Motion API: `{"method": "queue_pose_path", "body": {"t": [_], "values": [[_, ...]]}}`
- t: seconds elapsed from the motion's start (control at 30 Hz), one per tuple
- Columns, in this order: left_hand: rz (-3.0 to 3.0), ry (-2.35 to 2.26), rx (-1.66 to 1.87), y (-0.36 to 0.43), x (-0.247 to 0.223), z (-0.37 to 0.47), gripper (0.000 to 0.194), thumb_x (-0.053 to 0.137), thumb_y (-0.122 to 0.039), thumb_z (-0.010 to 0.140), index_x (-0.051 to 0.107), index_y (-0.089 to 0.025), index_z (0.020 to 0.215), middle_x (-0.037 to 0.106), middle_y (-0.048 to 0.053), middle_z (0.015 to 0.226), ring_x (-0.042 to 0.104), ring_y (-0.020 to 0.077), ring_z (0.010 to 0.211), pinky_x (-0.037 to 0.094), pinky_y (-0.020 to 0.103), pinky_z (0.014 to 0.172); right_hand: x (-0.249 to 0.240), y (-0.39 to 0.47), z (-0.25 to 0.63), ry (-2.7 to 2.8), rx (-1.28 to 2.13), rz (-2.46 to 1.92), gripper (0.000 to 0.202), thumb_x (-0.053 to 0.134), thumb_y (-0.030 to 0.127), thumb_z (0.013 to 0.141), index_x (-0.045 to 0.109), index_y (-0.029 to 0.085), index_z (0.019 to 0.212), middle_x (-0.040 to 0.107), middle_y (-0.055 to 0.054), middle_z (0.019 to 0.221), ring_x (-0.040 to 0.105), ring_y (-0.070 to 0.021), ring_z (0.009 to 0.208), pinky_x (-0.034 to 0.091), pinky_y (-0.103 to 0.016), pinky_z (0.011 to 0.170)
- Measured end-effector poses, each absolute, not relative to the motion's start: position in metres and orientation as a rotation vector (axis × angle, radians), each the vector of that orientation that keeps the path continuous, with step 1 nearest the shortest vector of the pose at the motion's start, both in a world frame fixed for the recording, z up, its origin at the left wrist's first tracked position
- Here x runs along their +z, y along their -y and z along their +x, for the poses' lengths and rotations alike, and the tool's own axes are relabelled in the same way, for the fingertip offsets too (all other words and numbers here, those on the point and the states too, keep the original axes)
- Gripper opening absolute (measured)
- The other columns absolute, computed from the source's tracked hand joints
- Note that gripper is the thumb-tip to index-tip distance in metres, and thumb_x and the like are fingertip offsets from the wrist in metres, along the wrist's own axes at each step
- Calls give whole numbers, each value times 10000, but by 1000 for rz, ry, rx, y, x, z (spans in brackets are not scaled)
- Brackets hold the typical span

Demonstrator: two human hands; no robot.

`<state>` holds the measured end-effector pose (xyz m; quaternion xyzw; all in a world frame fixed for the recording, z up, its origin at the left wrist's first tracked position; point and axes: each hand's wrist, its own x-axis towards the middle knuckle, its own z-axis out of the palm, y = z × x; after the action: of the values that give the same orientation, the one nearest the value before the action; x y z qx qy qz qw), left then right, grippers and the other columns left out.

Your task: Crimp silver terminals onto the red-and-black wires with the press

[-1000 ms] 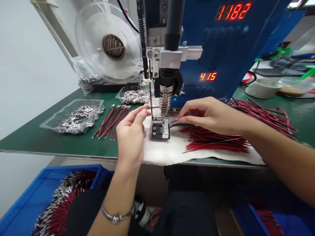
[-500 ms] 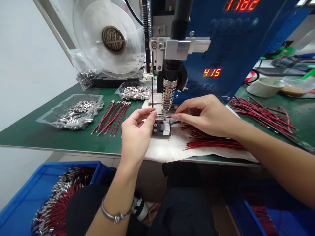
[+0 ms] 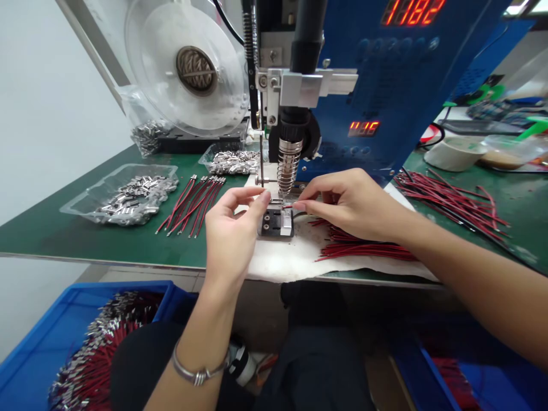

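Note:
Both hands meet at the small black fixture (image 3: 269,224) beneath the spring-wrapped tip (image 3: 289,162) of a soldering machine. My left hand (image 3: 235,228) is at the fixture's left side, thumb and forefinger pinched on something too small to make out. From the right, my right hand (image 3: 349,202) pinches a red wire (image 3: 289,206), whose end lies over the fixture. Below my right hand, a bundle of red and black wires (image 3: 363,252) rests on a white cloth (image 3: 278,262).
Clear trays of metal parts (image 3: 148,212) (image 3: 235,169) and finished-looking wires (image 3: 194,208) lie left. More wires (image 3: 449,200) and a tape roll (image 3: 454,153) are right. The blue machine (image 3: 385,74) stands behind; a blue bin (image 3: 72,302) sits below the table edge.
The whole view has shifted slightly. Both hands keep their pinches at the fixture, with little visible movement relative to it.

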<state>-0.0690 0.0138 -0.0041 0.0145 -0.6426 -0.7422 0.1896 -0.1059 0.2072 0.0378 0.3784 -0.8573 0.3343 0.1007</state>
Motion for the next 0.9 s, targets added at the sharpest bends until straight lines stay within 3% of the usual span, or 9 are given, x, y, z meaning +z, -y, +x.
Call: {"method": "queue_pose_path", "body": {"t": [0.13,0.4,0.5,0.67,0.9], "values": [[95,1702,-2207,-17,3,-68,193,849,-289,722,717,-167,794,642,-2,769,302,0,417,213,184,357,36,-208,-106,2558,969,1115,181,651,273,922,753,161,824,684,15,637,501,-83,510,378,-247,561],[138,1700,-2299,-20,0,-70,227,864,-319,685,750,-153,790,677,14,709,271,0,388,183,186,340,41,-205,-103,2605,985,1095,194,645,278,910,740,149,802,663,9,622,494,-89,523,372,-250,565],[112,1769,-2263,-18,-4,-69,249,850,-364,714,759,-157,820,705,37,742,333,19,414,231,197,371,41,-205,-101,2613,987,1070,189,641,275,907,742,152,804,642,13,596,481,-91,515,362,-257,567],[58,1845,-2160,-16,-8,-67,254,860,-401,712,776,-182,807,717,49,765,573,96,621,416,200,522,41,-205,-100,2607,997,1050,195,633,262,911,742,141,803,604,28,566,459,-78,498,353,-256,576],[85,1918,-2107,-16,-7,-66,255,865,-416,698,796,-187,788,682,34,681,559,107,598,406,217,514,41,-204,-100,2617,998,1039,201,614,256,910,737,148,793,585,33,544,444,-81,488,337,-262,556]]}}
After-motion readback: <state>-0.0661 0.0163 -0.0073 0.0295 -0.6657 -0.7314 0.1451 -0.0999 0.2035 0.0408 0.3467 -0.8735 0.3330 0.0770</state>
